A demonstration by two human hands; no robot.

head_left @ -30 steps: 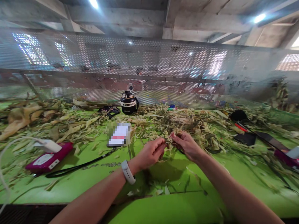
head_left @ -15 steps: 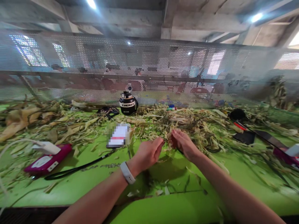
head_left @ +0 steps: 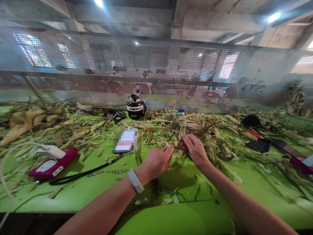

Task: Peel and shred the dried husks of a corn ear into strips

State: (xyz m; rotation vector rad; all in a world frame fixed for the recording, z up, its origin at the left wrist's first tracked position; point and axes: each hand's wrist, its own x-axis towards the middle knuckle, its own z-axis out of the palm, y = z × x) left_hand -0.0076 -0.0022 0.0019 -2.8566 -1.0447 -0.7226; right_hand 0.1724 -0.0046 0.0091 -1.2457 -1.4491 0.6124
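Head view: our left hand and right hand sit slightly farther apart than a second ago, suggesting work continues. Fingers curl, though we cannot tell their grip; dry husks lie just beyond.

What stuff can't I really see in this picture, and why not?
In the head view:
- Whether the left hand holds anything: its own back hides that.
- What's inside the right hand: its back hides that too.
- What the phone shows: blurred squares cover it.
- The people beyond: the mesh panel hides details.
- The far-right purple thing: the picture's edge cuts it off.
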